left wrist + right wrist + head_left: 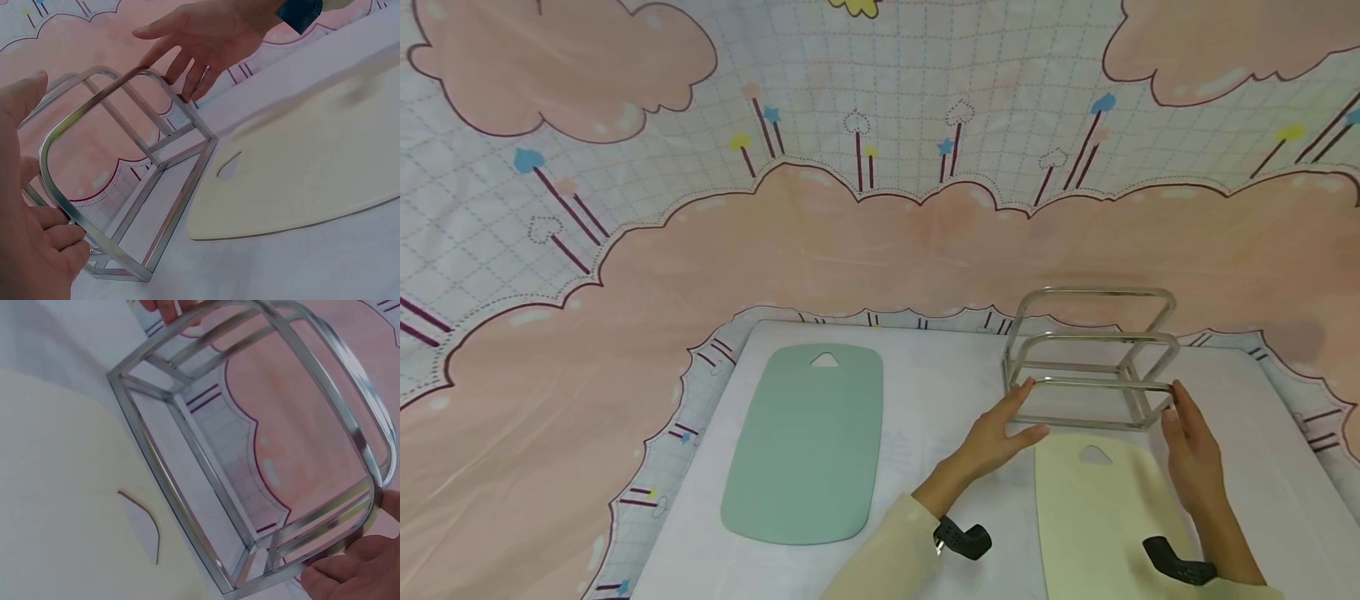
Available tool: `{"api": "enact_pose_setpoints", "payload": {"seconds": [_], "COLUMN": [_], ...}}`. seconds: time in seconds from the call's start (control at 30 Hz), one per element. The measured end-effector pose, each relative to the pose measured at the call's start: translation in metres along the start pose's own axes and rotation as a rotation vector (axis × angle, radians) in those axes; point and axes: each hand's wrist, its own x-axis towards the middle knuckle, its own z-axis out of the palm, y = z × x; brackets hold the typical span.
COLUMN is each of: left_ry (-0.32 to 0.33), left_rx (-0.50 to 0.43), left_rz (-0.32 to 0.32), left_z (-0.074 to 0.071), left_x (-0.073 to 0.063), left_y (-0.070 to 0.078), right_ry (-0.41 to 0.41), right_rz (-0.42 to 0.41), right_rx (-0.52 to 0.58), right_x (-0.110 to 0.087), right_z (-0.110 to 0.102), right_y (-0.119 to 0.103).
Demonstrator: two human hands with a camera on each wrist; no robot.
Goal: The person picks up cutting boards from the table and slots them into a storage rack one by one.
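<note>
A silvery metal rack point(1090, 383) with several rounded loops stands near the far right of a white surface. My left hand point(992, 446) is at its left side, fingertips touching the front loop and thumb spread away from the bar. At the opposite side is my right hand point(1195, 454). In the left wrist view, the fingers of the right hand point(206, 40) reach along the loop's outer corner, thumb apart from it. Directly in front of the rack lies a pale yellow cutting board point(1105, 508) with a small handle hole, partly covered by my right wrist.
A green cutting board point(808, 450) lies flat on the left part of the white surface point(955, 375). Behind hangs a pink and white cloth point(880, 242) printed with clouds. Dark bands point(966, 537) are worn on both wrists.
</note>
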Motion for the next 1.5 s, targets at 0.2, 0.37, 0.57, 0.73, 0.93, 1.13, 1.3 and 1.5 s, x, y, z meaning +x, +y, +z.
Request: {"api": "enact_pose_setpoints", "payload": {"seconds": [0.2, 0.37, 0.57, 0.73, 0.93, 1.13, 1.3, 1.5], "left_ry": [-0.004, 0.003, 0.014, 0.021, 0.031, 0.037, 0.044, 0.049], "left_rx": [-0.003, -0.007, -0.003, 0.01, 0.014, 0.021, 0.031, 0.042], "left_rz": [-0.003, -0.004, -0.019, -0.022, -0.008, 0.006, 0.005, -0.007], "left_z": [-0.003, -0.006, -0.007, -0.007, -0.01, -0.012, -0.013, -0.015], "left_x": [-0.002, -0.004, -0.007, -0.009, -0.012, -0.014, -0.017, -0.019], "left_y": [0.0, 0.0, -0.001, -0.002, -0.003, -0.005, -0.006, -0.005], "right_ry": [-0.005, -0.01, -0.025, -0.033, -0.031, -0.052, -0.065, -0.069], "right_rz": [0.0, 0.013, 0.024, 0.006, -0.02, -0.024, -0.03, -0.032], "right_rx": [0.018, 0.028, 0.042, 0.048, 0.038, 0.046, 0.053, 0.061], "right_x": [-0.001, 0.0, 0.001, 0.001, 0.0, 0.001, 0.001, 0.001], "right_z": [0.003, 0.005, 0.007, 0.009, 0.012, 0.014, 0.015, 0.016], "right_y": [-0.003, -0.005, -0.006, -0.006, -0.007, -0.009, -0.012, -0.013]}}
